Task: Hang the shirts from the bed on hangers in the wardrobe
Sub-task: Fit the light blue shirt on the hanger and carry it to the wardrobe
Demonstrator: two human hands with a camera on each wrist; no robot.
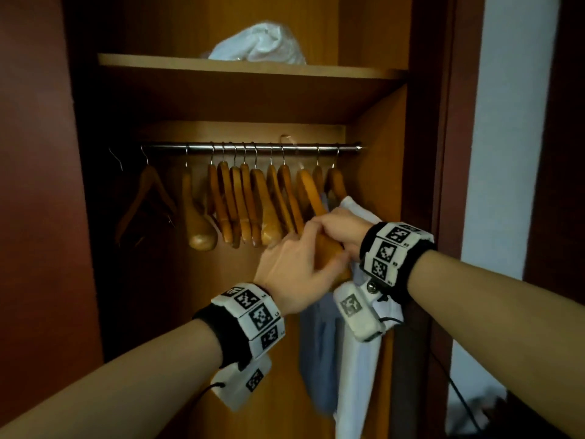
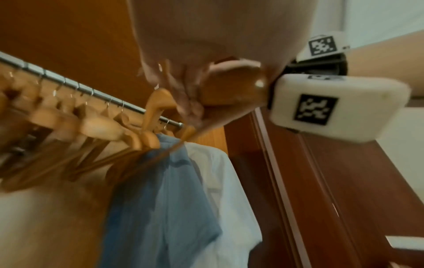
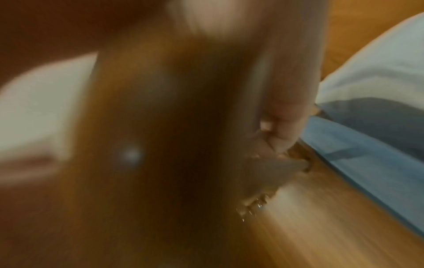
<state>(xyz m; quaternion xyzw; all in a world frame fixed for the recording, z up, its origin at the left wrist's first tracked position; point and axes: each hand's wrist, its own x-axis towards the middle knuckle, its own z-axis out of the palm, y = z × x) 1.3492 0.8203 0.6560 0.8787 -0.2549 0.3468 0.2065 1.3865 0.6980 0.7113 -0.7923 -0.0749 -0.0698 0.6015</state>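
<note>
while both wrists are raised inside the wardrobe, one wooden hanger is gripped by the left hand at its lower end and by the right hand just above. behind them a blue shirt and a white shirt are seen hanging side by side. farther back, empty hangers are lined along the rail.

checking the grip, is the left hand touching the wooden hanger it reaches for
Touching: the left wrist view shows left hand fingers wrapped round the hanger end.
</note>
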